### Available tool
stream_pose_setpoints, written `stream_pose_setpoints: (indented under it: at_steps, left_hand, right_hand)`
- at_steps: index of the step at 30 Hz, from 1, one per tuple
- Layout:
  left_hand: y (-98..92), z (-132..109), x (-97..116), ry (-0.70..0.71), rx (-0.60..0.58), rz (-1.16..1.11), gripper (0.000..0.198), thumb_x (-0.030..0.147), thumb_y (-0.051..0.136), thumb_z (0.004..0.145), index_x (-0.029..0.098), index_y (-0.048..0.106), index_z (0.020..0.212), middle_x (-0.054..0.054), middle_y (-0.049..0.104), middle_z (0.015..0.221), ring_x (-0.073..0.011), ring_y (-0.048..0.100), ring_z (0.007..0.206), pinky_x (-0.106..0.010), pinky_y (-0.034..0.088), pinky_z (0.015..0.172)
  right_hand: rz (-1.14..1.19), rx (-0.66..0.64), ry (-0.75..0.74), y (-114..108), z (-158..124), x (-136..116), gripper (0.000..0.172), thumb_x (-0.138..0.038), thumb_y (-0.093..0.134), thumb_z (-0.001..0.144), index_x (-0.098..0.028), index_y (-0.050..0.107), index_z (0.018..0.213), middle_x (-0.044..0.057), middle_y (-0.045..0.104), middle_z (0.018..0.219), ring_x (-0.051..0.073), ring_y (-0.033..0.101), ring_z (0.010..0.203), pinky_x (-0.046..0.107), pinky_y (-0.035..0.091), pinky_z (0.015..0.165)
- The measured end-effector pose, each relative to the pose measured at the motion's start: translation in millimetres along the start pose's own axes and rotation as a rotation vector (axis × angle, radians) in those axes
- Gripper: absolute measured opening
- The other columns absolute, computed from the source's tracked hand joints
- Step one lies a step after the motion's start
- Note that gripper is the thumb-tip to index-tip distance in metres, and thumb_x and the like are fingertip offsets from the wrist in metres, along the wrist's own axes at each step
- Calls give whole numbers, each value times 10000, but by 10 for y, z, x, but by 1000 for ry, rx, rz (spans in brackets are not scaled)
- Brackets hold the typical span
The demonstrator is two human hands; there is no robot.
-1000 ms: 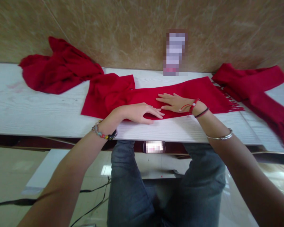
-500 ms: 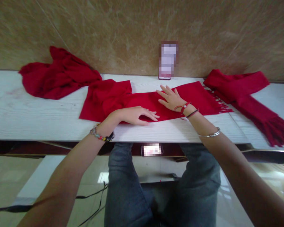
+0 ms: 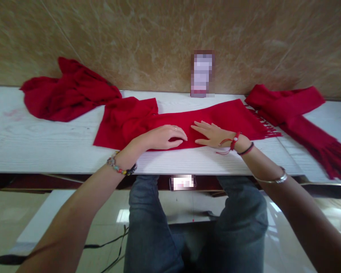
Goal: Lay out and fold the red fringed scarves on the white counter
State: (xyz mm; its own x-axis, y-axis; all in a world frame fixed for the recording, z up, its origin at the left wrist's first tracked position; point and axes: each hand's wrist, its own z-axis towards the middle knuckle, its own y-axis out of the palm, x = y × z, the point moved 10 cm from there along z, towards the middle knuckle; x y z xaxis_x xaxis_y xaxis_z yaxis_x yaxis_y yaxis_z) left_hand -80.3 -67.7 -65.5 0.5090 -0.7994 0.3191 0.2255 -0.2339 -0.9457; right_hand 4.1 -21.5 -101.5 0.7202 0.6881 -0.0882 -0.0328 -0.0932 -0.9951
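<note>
A long red scarf [image 3: 230,115] lies spread across the white table [image 3: 45,144], its fringe at the right end and a bunched fold at the left. My left hand [image 3: 161,137] rests on the scarf's near edge, fingers curled loosely and lying on the cloth. Just to its right, my right hand [image 3: 213,135] lies flat on the scarf with the fingers stretched out and pointing left. Neither hand grips the cloth.
A crumpled red scarf [image 3: 65,93] lies at the table's back left. Another red scarf [image 3: 298,110] with fringe lies at the right end. A small blurred upright object [image 3: 202,74] leans on the marble wall. Cables run over the floor below.
My right hand slid back toward me and to the right along the scarf, from its far edge to its middle. My left hand curled its fingers a little and stayed in place.
</note>
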Motion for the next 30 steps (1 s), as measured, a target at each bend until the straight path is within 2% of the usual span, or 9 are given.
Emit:
stream_pose_setpoints:
  at_steps: [2, 4, 6, 9, 12, 15, 19, 23, 30]
  left_hand:
    - [58, 3, -86, -72, -19, 88, 364, 331, 433, 914, 215, 572, 1229, -56, 529, 1337, -175, 460, 1235, -326, 312, 1056]
    - [151, -19, -217, -181, -83, 127, 501, 422, 419, 915, 238, 400, 1381, -67, 321, 1490, -231, 267, 1371, -408, 227, 1101]
    - [246, -57, -316, -256, -160, 134, 602, 483, 379, 919, 252, 230, 1455, -71, 135, 1549, -259, 94, 1419, -457, 152, 1119]
    - [326, -94, -361, -275, -238, 128, 646, 516, 340, 921, 253, 137, 1475, -69, 44, 1557, -249, 15, 1425, -444, 97, 1132]
    - [310, -100, -367, -282, -252, 119, 671, 532, 355, 908, 237, 146, 1474, -71, 50, 1556, -243, 9, 1426, -431, 92, 1134]
    - [229, -65, -299, -239, -205, 121, 636, 499, 393, 903, 214, 245, 1452, -64, 146, 1545, -223, 48, 1425, -399, 115, 1135]
    - [141, -6, -137, -129, -139, 137, 510, 391, 427, 910, 213, 388, 1385, -35, 302, 1500, -176, 158, 1409, -331, 159, 1120]
    - [170, 7, -79, -88, -162, 103, 466, 363, 383, 931, 254, 385, 1384, -10, 319, 1492, -168, 208, 1396, -336, 162, 1114]
    - [212, 2, -143, -106, -189, 69, 498, 416, 362, 930, 265, 347, 1404, 3, 300, 1501, -174, 183, 1402, -351, 145, 1120]
  right_hand:
    - [-34, 22, 16, 38, -111, -38, 612, -538, 365, 892, -229, 352, 1420, 117, 316, 1485, 327, 279, 1356, 580, 330, 1027]
    - [-68, 67, 11, 44, -183, -97, 589, -500, 334, 913, -202, 347, 1422, 129, 302, 1487, 321, 277, 1359, 586, 314, 1031]
    - [-93, 103, -5, 38, -219, -152, 570, -465, 310, 929, -183, 340, 1423, 133, 293, 1489, 307, 277, 1362, 579, 295, 1043]
    - [-101, 135, -3, 12, -241, -175, 545, -417, 317, 936, -162, 353, 1417, 135, 300, 1485, 300, 292, 1356, 572, 284, 1052]
    - [-49, 194, -39, -76, -270, -198, 483, -327, 339, 933, -155, 424, 1376, 136, 359, 1460, 287, 319, 1346, 561, 296, 1053]
    - [67, 303, -176, -244, -338, -296, 393, -255, 372, 910, -174, 583, 1230, 128, 503, 1359, 253, 409, 1293, 503, 364, 1033]
    - [206, 321, -334, -353, -413, -415, 301, -236, 424, 872, -195, 706, 968, 97, 680, 1044, 202, 610, 997, 383, 505, 881]
    - [240, 297, -349, -366, -432, -432, 246, -243, 474, 834, -196, 709, 888, 84, 686, 951, 187, 625, 877, 348, 520, 799]
    - [242, 288, -368, -409, -459, -482, 201, -247, 495, 812, -187, 685, 793, 75, 677, 838, 180, 607, 794, 327, 502, 745]
